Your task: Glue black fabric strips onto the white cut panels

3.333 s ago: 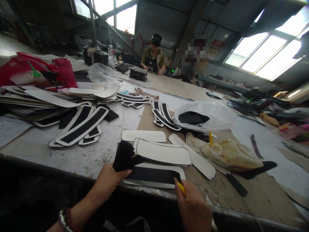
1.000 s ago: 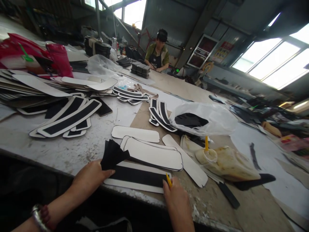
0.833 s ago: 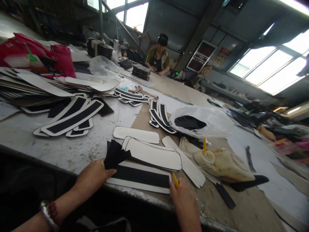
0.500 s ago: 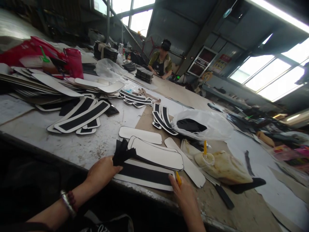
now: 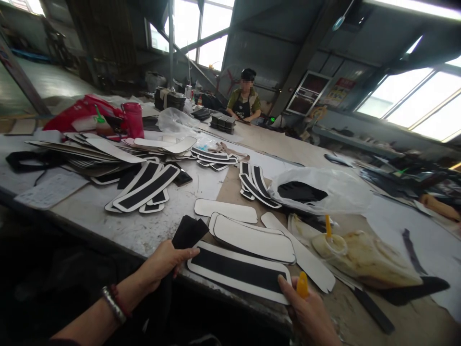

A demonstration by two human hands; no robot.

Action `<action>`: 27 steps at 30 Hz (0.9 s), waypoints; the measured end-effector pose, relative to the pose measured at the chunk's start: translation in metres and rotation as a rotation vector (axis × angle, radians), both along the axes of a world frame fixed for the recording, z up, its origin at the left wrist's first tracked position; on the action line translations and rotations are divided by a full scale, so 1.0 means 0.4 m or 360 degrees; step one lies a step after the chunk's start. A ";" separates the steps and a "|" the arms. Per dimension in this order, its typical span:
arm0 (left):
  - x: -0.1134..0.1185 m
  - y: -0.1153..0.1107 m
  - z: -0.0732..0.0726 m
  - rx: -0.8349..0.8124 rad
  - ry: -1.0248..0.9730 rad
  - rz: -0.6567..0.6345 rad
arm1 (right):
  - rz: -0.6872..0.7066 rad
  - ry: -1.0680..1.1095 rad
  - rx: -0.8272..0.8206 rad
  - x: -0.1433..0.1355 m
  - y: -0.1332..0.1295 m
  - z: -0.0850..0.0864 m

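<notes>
My left hand is closed round a fan of black fabric strips, its thumb reaching to the left end of a white panel with a black strip along its middle. My right hand pinches that panel's right end, thumb on top. A yellow tapered tip sticks up out of the same hand; the rest of it is mostly hidden by my fingers. The panel lies tilted at the table's front edge. Just behind it are overlapping plain white panels.
Strip-covered panels lie left, before a large stack of blanks. A clear bag with black pieces lies behind right. Nearer stands a stained yellowish bag with a yellow nozzle. A co-worker stands across the table.
The panel has shifted toward the front edge, its right end now lifted between my right thumb and fingers. My left thumb has come onto its left end. The camera view has also shifted.
</notes>
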State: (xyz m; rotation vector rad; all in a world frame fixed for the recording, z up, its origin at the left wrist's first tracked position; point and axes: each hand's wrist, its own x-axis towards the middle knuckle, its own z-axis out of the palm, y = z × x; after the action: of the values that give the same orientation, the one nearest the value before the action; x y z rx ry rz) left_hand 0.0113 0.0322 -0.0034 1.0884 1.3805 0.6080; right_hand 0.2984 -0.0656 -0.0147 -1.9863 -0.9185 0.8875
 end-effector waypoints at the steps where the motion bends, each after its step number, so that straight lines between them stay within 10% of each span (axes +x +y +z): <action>1: 0.002 0.002 -0.002 -0.0016 -0.0016 0.0005 | -0.0014 0.0087 -0.0024 -0.005 -0.002 0.004; 21: -0.017 0.033 -0.033 -0.0626 -0.0512 0.0291 | -0.0066 0.0658 -0.0020 -0.060 0.000 -0.001; 27: -0.030 0.041 -0.036 -0.0521 -0.0441 0.0095 | -0.0057 0.0411 -0.0108 -0.064 0.012 0.004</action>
State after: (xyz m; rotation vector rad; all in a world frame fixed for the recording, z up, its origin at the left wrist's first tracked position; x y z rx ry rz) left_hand -0.0006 0.0487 -0.0178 0.6758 1.2214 0.5310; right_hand 0.2729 -0.0606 -0.0132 -1.8834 -0.7120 1.1366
